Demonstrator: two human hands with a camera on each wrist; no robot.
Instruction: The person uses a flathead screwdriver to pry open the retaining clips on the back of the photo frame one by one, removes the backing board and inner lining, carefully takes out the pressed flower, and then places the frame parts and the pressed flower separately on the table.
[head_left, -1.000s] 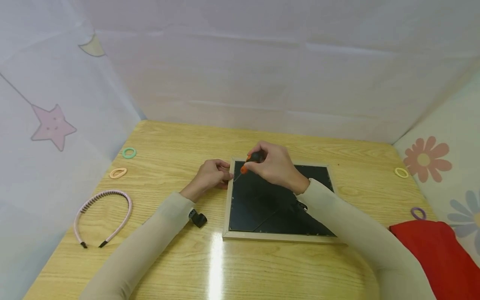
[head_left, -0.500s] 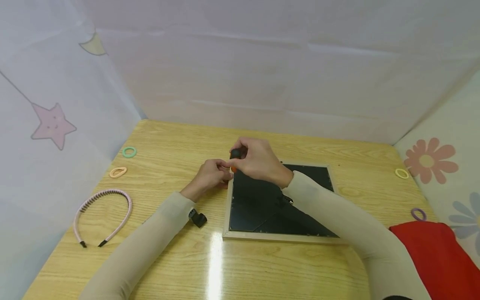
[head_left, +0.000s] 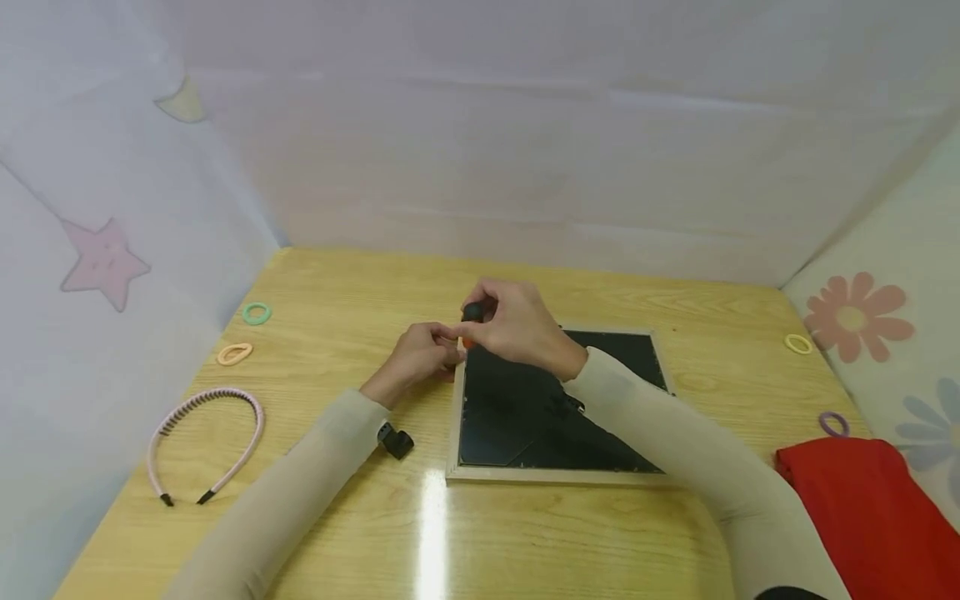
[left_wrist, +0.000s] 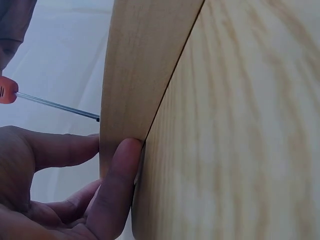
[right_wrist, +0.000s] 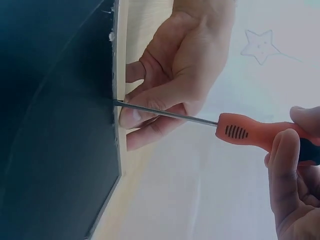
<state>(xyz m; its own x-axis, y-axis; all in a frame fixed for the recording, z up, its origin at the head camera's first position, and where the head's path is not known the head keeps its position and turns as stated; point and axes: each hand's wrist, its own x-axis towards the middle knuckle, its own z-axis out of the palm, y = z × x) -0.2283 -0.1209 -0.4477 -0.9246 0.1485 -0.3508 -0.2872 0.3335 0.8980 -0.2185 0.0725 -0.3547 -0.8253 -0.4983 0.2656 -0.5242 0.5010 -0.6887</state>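
Observation:
A picture frame [head_left: 454, 417] with a pale wooden rim lies face down, its black backing board [head_left: 510, 408] upward. My right hand [head_left: 517, 329] grips an orange-and-black screwdriver [right_wrist: 245, 131] by its handle. In the right wrist view the thin metal shaft reaches to the seam between the backing board and the rim, its tip right at the inner edge. My left hand [head_left: 420, 354] holds the frame's left rim, thumb on the upper edge and a finger [left_wrist: 117, 180] along the outer side, close beside the screwdriver tip. The head view hides the tip behind my right hand.
On the left of the wooden table [head_left: 360, 533] lie a pink headband [head_left: 258, 417], an orange hair tie [head_left: 235, 354] and a green one [head_left: 257, 313]. A yellow ring [head_left: 798, 344], a purple ring [head_left: 833, 423] and red cloth [head_left: 862, 492] are at the right. Curtains surround the table.
My right hand has moved left with the screwdriver, which has gone from slanting over the board to standing more upright at the left rim. My left hand stays at the rim.

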